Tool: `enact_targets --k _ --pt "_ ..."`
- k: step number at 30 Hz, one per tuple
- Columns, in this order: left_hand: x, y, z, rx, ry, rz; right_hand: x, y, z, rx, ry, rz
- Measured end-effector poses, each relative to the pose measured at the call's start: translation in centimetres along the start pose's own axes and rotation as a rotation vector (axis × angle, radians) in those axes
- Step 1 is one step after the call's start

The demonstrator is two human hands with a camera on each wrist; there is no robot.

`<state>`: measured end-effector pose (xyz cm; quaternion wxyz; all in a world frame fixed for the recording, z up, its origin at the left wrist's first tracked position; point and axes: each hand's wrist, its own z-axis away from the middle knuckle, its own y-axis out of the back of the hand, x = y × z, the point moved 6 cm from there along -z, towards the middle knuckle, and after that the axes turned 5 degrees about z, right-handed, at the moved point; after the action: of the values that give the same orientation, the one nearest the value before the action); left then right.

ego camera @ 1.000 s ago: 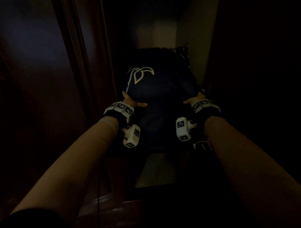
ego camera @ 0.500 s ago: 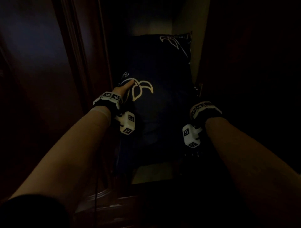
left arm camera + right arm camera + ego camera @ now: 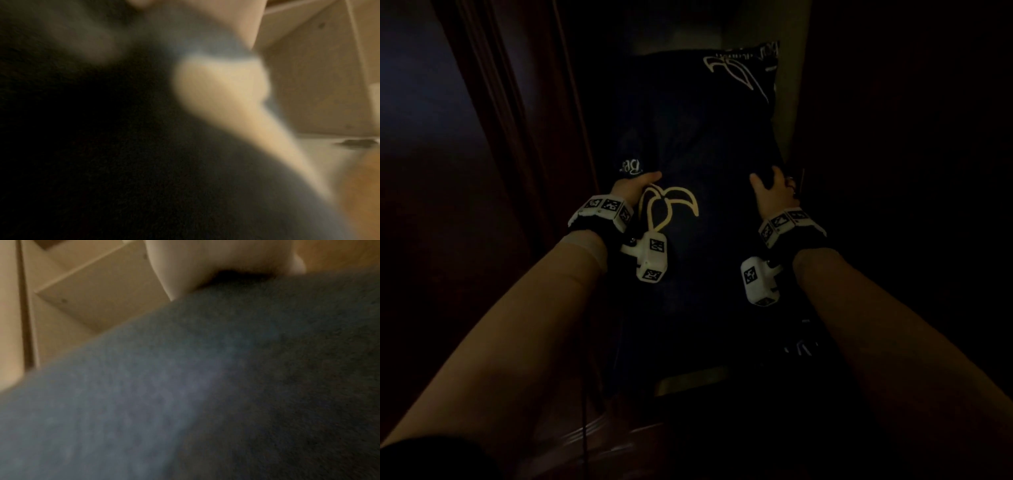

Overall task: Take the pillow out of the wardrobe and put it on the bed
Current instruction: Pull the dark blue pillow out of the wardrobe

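From above, the wardrobe (image 3: 524,137) stands open in very dim light, its reddish-brown frame to the left and a pale inner wall behind. In it, filling the narrow opening, is the pillow (image 3: 702,144): dark navy, long, with cream leaf outlines printed near its far right corner and near the left hand (image 3: 631,188). That hand grips the pillow's left edge, thumb lying across the top. The right hand (image 3: 774,192) clasps the right edge, thumb spread on the fabric, fingers wrapped round the side. A pale strip of shelf shows under the pillow's near end.

From the left wrist, all is blurred: dark cloth, a cream patch of print, beige wardrobe panels beyond.

From the right wrist, blue-grey pillow fabric fills most of the view, a bit of hand pressed into it at the top, pale panels to the left
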<state>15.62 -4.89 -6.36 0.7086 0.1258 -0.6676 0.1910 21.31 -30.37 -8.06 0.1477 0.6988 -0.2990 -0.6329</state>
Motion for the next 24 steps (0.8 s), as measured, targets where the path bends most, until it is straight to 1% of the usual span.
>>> enact_targets --k 3,6,9,12,14,18,21,24 --pt "-0.6 -0.2 2.5 0.043 -0.066 0.1 1.2 0.9 1.0 0.025 0.013 -0.002" --pt "-1.2 -0.8 5.4 0.083 -0.147 0.211 1.9 2.5 3.2 0.124 0.054 0.007" --pt "-1.7 -1.2 9.9 0.151 -0.243 0.261 2.6 5.0 6.4 0.245 0.17 -0.006" --pt "-2.8 -1.7 15.1 0.199 -0.308 0.321 4.0 8.1 10.9 0.324 0.306 -0.072" --pt "-3.6 -2.0 18.9 0.233 -0.333 0.327 5.0 10.3 14.4 0.37 0.377 -0.124" --pt "-6.1 -2.4 24.9 0.317 -0.357 0.247 6.8 14.9 20.1 0.453 0.484 -0.163" --pt "-8.1 -1.5 28.2 0.379 -0.339 0.176 7.5 18.4 23.2 0.56 0.492 -0.096" --pt "-9.5 -0.5 30.5 0.399 -0.318 0.138 8.2 20.8 25.0 0.658 0.434 -0.01"
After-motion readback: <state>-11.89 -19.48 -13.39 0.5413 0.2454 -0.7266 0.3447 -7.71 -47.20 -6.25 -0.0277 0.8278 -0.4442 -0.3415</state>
